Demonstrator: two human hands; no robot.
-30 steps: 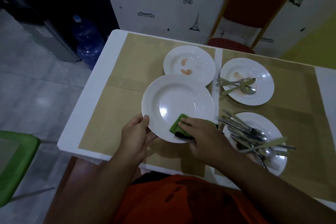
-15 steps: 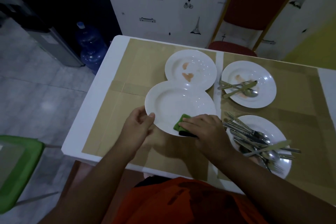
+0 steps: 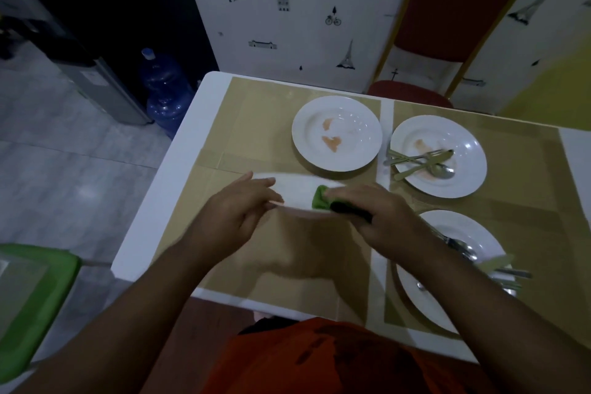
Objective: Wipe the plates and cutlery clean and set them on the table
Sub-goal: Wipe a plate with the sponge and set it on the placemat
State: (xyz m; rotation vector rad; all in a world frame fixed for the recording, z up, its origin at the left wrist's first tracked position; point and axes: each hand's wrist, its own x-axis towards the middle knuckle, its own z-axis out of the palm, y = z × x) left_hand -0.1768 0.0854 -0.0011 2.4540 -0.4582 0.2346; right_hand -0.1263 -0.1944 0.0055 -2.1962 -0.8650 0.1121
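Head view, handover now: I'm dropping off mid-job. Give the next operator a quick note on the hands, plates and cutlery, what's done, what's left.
Hands: the left hand grips the left rim of the held plate, tilted almost edge-on above the table. The right hand holds the green sponge against its right side.
Things: stained plate far centre; smeared plate far right, carrying loose cutlery; third plate near right, under a cutlery pile.
Done: nothing plainly finished; the held plate is too blurred to judge.
Left: finish it, set it down, then wipe the other plates and all the cutlery.
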